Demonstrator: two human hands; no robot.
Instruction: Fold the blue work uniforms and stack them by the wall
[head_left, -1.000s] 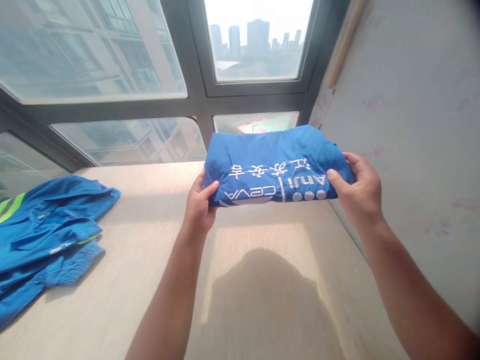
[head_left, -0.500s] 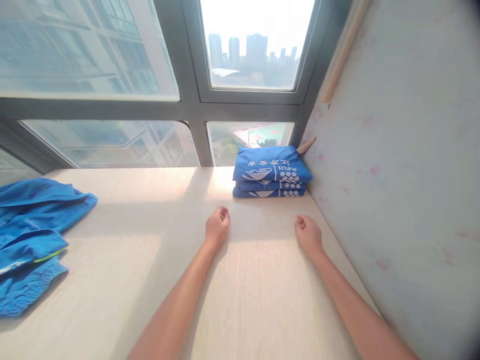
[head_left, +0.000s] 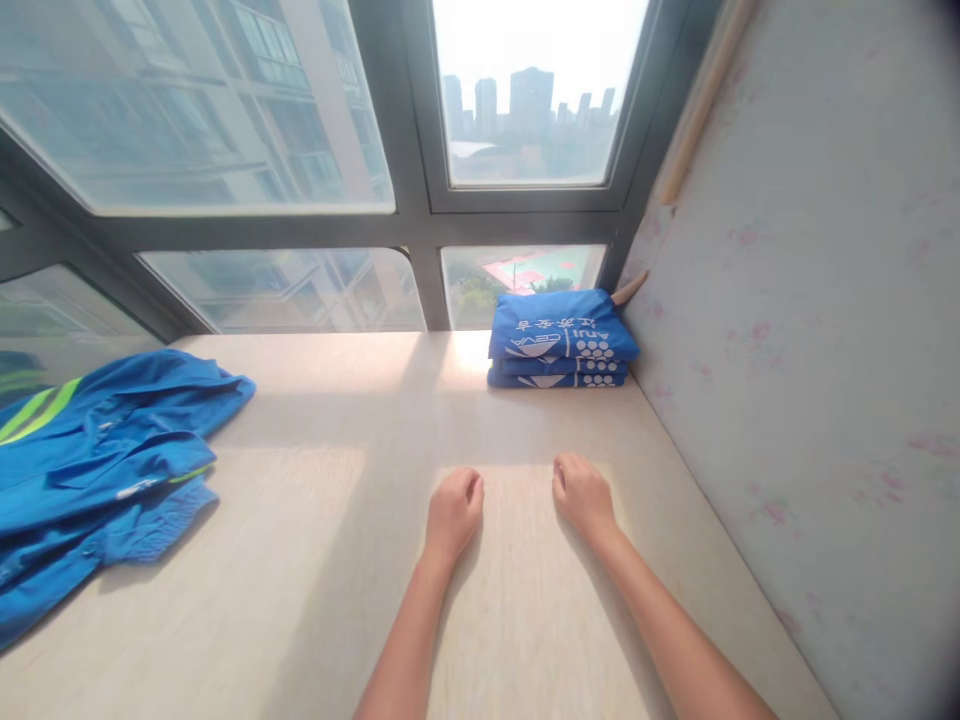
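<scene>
My left hand (head_left: 454, 512) is curled into a loose fist just above or on the pale wooden surface, with nothing visible in it. To its right, my right hand (head_left: 583, 495) is closed the same way, also with nothing showing. Beyond both hands, in the corner by the window, lies a stack of folded blue garments (head_left: 562, 340) with white printing. At the left edge a blue jacket (head_left: 127, 470) with yellow-green stripes lies loosely spread, partly out of view. Neither hand touches the cloth.
The pale wooden surface (head_left: 352, 560) runs up to a grey-framed window (head_left: 285, 232). A wall (head_left: 810, 330) with a faint flower pattern bounds the right side. A pointed brown object (head_left: 630, 288) sticks out behind the stack.
Both hands have drawn back toward me and closer together, staying closed. The view has turned left, so more of the blue jacket shows. The stack stays in its corner.
</scene>
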